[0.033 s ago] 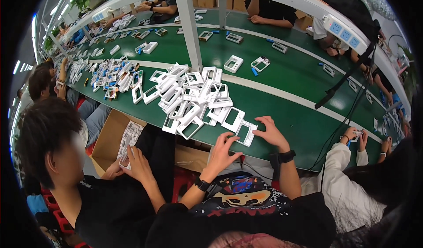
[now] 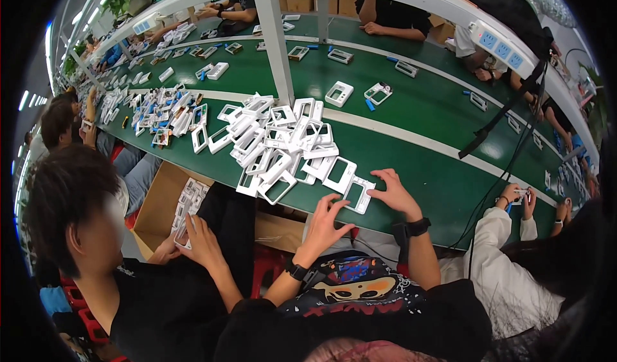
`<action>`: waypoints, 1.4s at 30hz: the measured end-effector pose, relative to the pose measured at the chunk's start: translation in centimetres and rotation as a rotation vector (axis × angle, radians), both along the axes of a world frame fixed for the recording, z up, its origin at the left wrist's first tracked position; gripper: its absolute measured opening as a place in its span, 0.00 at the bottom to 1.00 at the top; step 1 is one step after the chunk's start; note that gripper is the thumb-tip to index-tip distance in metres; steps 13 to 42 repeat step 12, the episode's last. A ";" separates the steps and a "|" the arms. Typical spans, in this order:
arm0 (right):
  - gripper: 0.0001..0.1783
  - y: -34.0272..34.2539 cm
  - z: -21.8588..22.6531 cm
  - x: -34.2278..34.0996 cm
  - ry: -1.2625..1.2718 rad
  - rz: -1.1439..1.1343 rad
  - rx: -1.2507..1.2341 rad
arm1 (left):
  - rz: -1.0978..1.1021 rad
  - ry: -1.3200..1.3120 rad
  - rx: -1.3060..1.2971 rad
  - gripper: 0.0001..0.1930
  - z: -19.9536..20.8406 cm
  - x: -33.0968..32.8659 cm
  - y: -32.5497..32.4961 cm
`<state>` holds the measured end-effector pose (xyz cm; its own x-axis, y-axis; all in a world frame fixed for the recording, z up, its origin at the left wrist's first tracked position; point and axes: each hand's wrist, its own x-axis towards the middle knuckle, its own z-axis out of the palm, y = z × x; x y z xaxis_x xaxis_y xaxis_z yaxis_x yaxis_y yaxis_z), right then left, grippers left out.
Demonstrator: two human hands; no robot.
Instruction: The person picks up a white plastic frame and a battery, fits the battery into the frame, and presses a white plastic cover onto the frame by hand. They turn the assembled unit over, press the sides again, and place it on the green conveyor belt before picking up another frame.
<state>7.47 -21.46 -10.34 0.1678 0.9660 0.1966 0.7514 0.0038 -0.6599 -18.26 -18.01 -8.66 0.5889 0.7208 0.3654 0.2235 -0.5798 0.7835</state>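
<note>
A white rectangular plastic frame [image 2: 369, 201] with a large opening lies near the front edge of the green table, between my two hands. My left hand [image 2: 325, 224] is at its lower left, fingers spread and thumb apart; its fingertips reach the frame's left edge. My right hand [image 2: 396, 195] is at the other side, fingers stretched out and apart, thumb by the frame's right edge. Whether either touches firmly I cannot tell. Just left of this frame, another white frame [image 2: 339, 175] lies at the edge of a heaped pile of similar white frames [image 2: 267, 143].
A metal post [image 2: 276, 47] rises behind the pile, and a black strap [image 2: 475, 145] and cables hang at right. On my left a person holds a part over a cardboard box [image 2: 157, 198]; on my right, a white-sleeved person [image 2: 508, 265] works. Assembled units [image 2: 378, 93] lie farther back.
</note>
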 end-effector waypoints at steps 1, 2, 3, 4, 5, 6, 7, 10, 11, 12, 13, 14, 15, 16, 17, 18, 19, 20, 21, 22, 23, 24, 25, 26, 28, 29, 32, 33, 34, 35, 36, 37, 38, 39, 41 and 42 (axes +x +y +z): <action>0.29 0.4 0.0 0.3 0.014 -0.015 -0.055 | -0.006 0.001 0.002 0.26 -0.1 0.0 -0.1; 0.29 0.9 0.2 0.6 0.029 -0.033 -0.111 | -0.006 0.012 0.004 0.27 -0.3 0.1 -0.2; 0.29 1.6 0.3 1.0 0.045 -0.048 -0.168 | -0.005 0.024 0.005 0.28 -0.4 0.2 -0.1; 0.29 2.4 0.4 1.6 0.050 -0.054 -0.168 | -0.003 0.037 0.007 0.30 -0.5 0.3 0.0; 0.28 3.5 0.6 2.7 0.170 -0.064 -0.204 | -0.005 0.042 0.003 0.30 -0.5 0.5 -0.1; 0.28 4.4 0.7 3.7 0.290 -0.074 -0.240 | -0.002 0.076 0.018 0.30 -0.4 0.6 0.0; 0.27 5.1 0.7 4.3 0.411 -0.080 -0.274 | 0.005 0.112 0.035 0.31 -0.4 0.7 0.1; 0.26 6.2 0.2 5.2 0.591 -0.008 -0.241 | -0.002 0.168 0.062 0.32 -0.4 1.3 0.1; 0.26 6.7 0.0 5.4 0.679 0.028 -0.221 | -0.015 0.180 0.073 0.32 -0.5 1.5 0.1; 0.26 6.9 -0.3 5.8 0.689 0.030 -0.219 | -0.030 0.193 0.084 0.33 -0.6 1.6 0.0; 0.26 6.9 -0.3 5.8 0.689 0.030 -0.219 | -0.030 0.193 0.084 0.33 -0.6 1.6 0.0; 0.26 6.9 -0.3 5.8 0.689 0.030 -0.219 | -0.030 0.193 0.084 0.33 -0.6 1.6 0.0; 0.26 6.9 -0.3 5.8 0.689 0.030 -0.219 | -0.030 0.193 0.084 0.33 -0.6 1.6 0.0; 0.26 6.9 -0.3 5.8 0.689 0.030 -0.219 | -0.030 0.193 0.084 0.33 -0.6 1.6 0.0; 0.26 6.9 -0.3 5.8 0.689 0.030 -0.219 | -0.030 0.193 0.084 0.33 -0.6 1.6 0.0; 0.26 6.9 -0.3 5.8 0.689 0.030 -0.219 | -0.030 0.193 0.084 0.33 -0.6 1.6 0.0; 0.26 6.9 -0.3 5.8 0.689 0.030 -0.219 | -0.030 0.193 0.084 0.33 -0.6 1.6 0.0; 0.26 6.9 -0.3 5.8 0.689 0.030 -0.219 | -0.030 0.193 0.084 0.33 -0.6 1.6 0.0; 0.26 6.9 -0.3 5.8 0.689 0.030 -0.219 | -0.030 0.193 0.084 0.33 -0.6 1.6 0.0; 0.26 6.9 -0.3 5.8 0.689 0.030 -0.219 | -0.030 0.193 0.084 0.33 -0.6 1.6 0.0; 0.26 6.9 -0.3 5.8 0.689 0.030 -0.219 | -0.030 0.193 0.084 0.33 -0.6 1.6 0.0; 0.26 6.9 -0.3 5.8 0.689 0.030 -0.219 | -0.030 0.193 0.084 0.33 -0.6 1.6 0.0; 0.26 6.9 -0.3 5.8 0.689 0.030 -0.219 | -0.030 0.193 0.084 0.33 -0.6 1.6 0.0; 0.26 6.9 -0.3 5.8 0.689 0.030 -0.219 | -0.030 0.193 0.084 0.33 -0.6 1.6 0.0; 0.26 6.9 -0.3 5.8 0.689 0.030 -0.219 | -0.030 0.193 0.084 0.33 -0.6 1.6 0.0; 0.26 6.9 -0.3 5.8 0.689 0.030 -0.219 | -0.030 0.193 0.084 0.33 -0.6 1.6 0.0; 0.26 6.9 -0.3 5.8 0.689 0.030 -0.219 | -0.030 0.193 0.084 0.33 -0.6 1.6 0.0; 0.26 6.9 -0.3 5.8 0.689 0.030 -0.219 | -0.030 0.193 0.084 0.33 -0.6 1.6 0.0; 0.26 6.9 -0.3 5.8 0.689 0.030 -0.219 | -0.030 0.193 0.084 0.33 -0.6 1.6 0.0; 0.26 6.9 -0.3 5.8 0.689 0.030 -0.219 | -0.030 0.193 0.084 0.33 -0.6 1.6 0.0; 0.26 6.9 -0.3 5.8 0.689 0.030 -0.219 | -0.030 0.193 0.084 0.33 -0.6 1.6 0.0; 0.26 6.9 -0.3 5.8 0.689 0.030 -0.219 | -0.030 0.193 0.084 0.33 -0.6 1.6 0.0; 0.26 6.9 -0.3 5.8 0.689 0.030 -0.219 | -0.030 0.193 0.084 0.33 -0.6 1.6 0.0; 0.26 6.9 -0.3 5.8 0.689 0.030 -0.219 | -0.030 0.193 0.084 0.33 -0.6 1.6 0.0; 0.26 6.9 -0.3 5.8 0.689 0.030 -0.219 | -0.030 0.193 0.084 0.33 -0.6 1.6 0.0; 0.26 6.9 -0.3 5.8 0.689 0.030 -0.219 | -0.030 0.193 0.084 0.33 -0.6 1.6 0.0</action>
